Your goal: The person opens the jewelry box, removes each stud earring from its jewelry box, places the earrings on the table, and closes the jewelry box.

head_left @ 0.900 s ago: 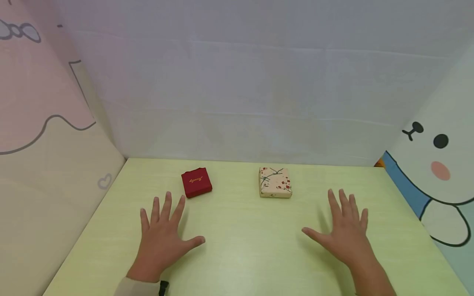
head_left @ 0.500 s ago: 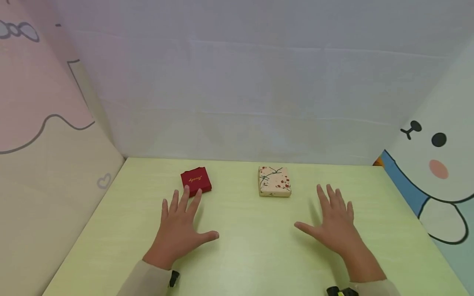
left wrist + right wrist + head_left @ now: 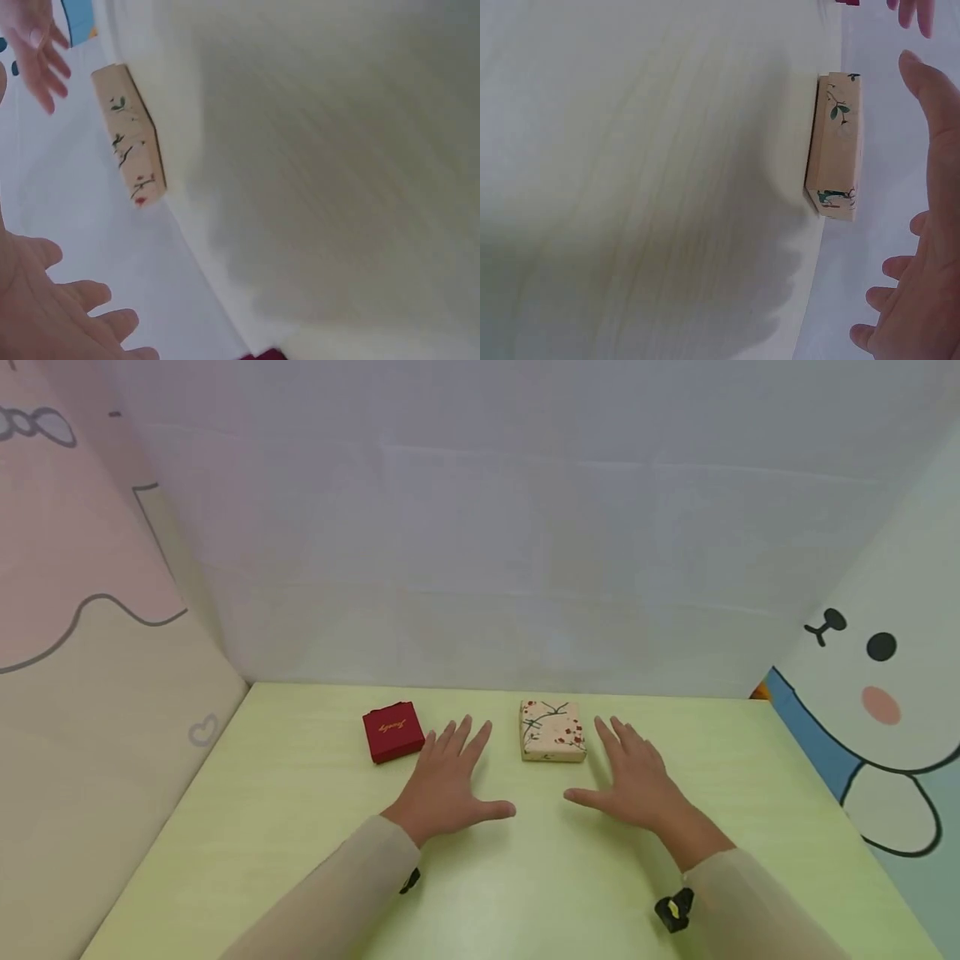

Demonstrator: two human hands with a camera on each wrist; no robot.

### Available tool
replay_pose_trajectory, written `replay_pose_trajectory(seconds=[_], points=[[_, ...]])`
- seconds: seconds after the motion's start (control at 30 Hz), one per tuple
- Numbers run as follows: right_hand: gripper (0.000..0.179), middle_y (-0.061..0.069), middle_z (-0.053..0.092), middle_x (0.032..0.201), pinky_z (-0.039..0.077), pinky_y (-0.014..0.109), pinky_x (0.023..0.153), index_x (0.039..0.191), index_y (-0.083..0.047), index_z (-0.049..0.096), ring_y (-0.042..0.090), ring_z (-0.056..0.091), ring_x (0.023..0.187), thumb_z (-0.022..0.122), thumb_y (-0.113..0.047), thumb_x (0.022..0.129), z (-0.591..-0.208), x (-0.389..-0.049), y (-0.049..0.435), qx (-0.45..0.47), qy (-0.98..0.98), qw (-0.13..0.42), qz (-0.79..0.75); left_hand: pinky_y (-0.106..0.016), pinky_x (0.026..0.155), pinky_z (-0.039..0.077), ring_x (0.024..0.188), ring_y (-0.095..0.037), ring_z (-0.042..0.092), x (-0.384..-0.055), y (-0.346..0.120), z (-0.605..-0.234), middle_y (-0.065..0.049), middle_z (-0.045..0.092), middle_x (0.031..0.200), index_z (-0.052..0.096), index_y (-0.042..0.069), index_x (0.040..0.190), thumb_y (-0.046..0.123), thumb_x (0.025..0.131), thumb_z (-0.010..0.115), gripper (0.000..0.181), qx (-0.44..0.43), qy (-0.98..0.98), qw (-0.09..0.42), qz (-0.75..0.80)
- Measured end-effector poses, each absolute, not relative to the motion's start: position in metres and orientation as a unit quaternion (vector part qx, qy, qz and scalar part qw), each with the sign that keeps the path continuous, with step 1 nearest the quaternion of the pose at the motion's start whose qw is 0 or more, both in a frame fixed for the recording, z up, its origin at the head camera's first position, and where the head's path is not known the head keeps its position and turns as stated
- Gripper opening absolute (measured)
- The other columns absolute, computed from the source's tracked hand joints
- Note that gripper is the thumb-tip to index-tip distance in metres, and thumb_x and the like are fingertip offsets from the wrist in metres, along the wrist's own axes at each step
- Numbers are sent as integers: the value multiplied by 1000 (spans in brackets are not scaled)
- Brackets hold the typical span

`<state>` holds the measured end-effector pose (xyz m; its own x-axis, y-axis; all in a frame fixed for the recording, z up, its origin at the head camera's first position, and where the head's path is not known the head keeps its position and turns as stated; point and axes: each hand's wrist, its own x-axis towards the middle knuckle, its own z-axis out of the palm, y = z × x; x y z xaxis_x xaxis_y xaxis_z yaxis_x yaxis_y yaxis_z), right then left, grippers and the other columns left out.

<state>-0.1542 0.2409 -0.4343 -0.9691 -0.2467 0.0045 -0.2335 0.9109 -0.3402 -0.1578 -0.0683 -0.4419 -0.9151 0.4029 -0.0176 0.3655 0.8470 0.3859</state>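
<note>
In the head view a cream box (image 3: 552,732) printed with red blossoms and dark branches lies toward the back of the table. To its left is a small dark red box (image 3: 393,732) with gold lettering. My left hand (image 3: 447,781), fingers spread, is between the two boxes and nearer to me, its fingertips close to the red box's right side. My right hand (image 3: 634,777) reaches in from the right with spread fingers, fingertips just right of the cream box. Neither hand holds anything. Both wrist views show the cream box from the side, apart from the fingers.
The pale yellow-green table (image 3: 300,827) ends at a white sheet (image 3: 480,568) hung behind it. A cartoon-printed panel (image 3: 885,710) stands along the right side, and a pink and cream panel (image 3: 97,693) along the left.
My left hand has moved right and forward, past the red box. The right hand has moved left and forward toward the cream box. Both boxes have stayed in place.
</note>
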Motion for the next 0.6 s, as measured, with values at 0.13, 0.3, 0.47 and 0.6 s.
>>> replay_pose_trajectory(seconds=[0.13,0.3,0.47,0.6], points=[[125,30,19,163,23,71,112,163,-2,16,54,24,146,76,-71,79,-436,-173,240,-127,977,28,-172,-54,123,8,157,-33,10,-176,-48,-446,-7,10,172,10,28,167,75,80,70,116,215,947,88,223],[131,31,16,164,26,74,109,164,-3,12,55,22,147,82,-68,74,-436,-197,241,-121,974,64,-178,-56,119,24,156,-33,16,-191,-25,-444,-4,6,173,4,31,167,64,88,71,109,216,934,138,247],[130,31,12,165,25,74,109,164,-3,11,56,17,148,88,-57,75,-430,-217,239,-112,969,103,-197,-54,118,28,154,-34,22,-207,-11,-439,-8,14,171,6,25,167,55,94,69,101,191,937,144,255],[127,30,13,165,27,72,110,164,-2,14,55,18,148,91,-50,74,-426,-227,233,-116,968,109,-191,-52,117,30,152,-34,25,-221,-6,-446,-11,21,168,10,20,167,52,94,70,100,150,931,150,296]])
